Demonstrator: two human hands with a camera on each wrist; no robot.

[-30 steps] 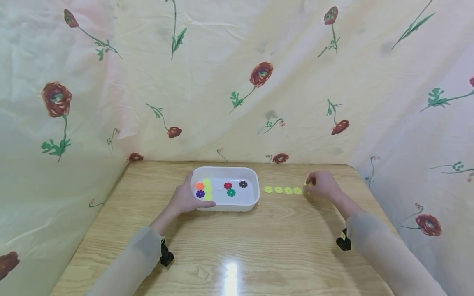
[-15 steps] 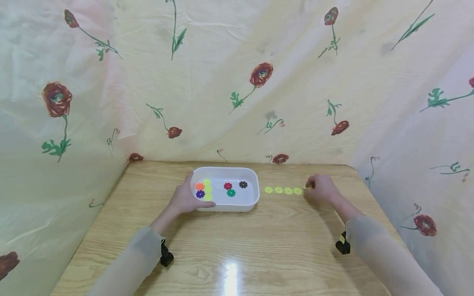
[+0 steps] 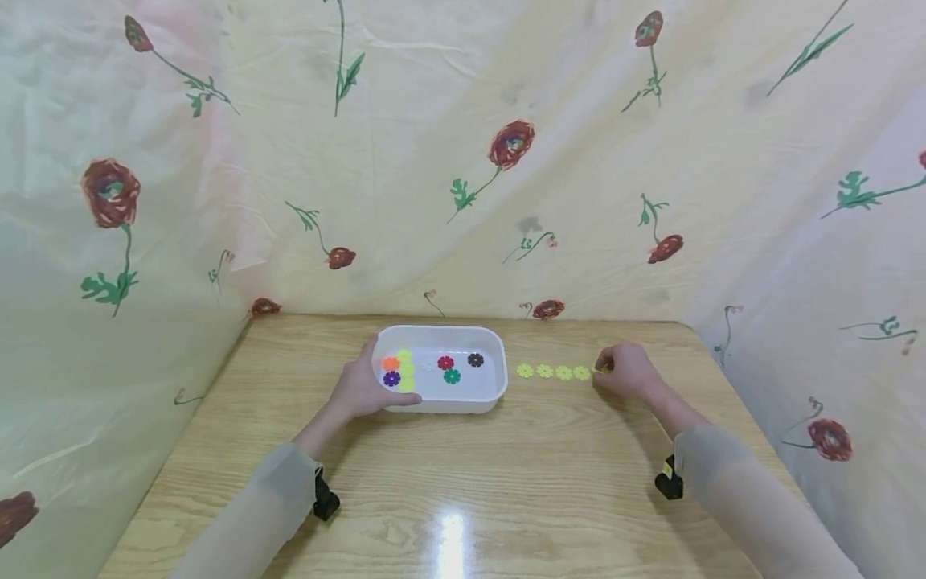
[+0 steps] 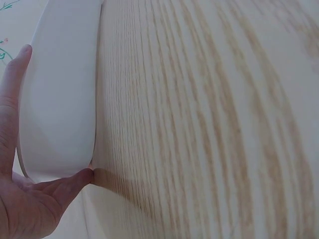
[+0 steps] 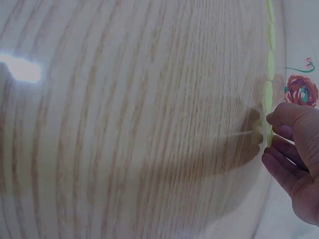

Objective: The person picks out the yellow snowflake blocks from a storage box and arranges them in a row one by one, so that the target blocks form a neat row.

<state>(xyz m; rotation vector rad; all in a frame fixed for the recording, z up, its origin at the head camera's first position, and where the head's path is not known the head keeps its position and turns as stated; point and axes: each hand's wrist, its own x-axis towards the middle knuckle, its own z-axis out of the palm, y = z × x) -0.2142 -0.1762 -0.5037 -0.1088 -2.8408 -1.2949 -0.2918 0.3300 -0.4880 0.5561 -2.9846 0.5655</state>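
Note:
My left hand [image 3: 359,388] holds the left end of a white plastic tub [image 3: 470,406], its thumb lying along the near wall. In the left wrist view the fingers [image 4: 10,94] reach along the tub's side. My right hand [image 3: 628,371] pinches a yellow flower-shaped disc [image 5: 270,137] at the right end of a straight row of several such yellow discs [image 3: 545,371]. The fingers mostly cover that disc; whether it touches its neighbour is unclear. Inside the tub lie loose discs: orange [image 3: 391,364], purple [image 3: 391,378], red [image 3: 445,363], green [image 3: 452,376], black [image 3: 475,360], and several yellow ones.
The wooden table [image 3: 463,474] extends in front of the tub and row, with a bright light reflection near the front. A floral cloth [image 3: 434,161] hangs behind and at both sides. Black wrist cameras [image 3: 669,478] sit below each sleeve cuff.
My right hand has turned slightly and lowered a little at the row's right end, still pinching the yellow disc. The left hand and tub have stayed put.

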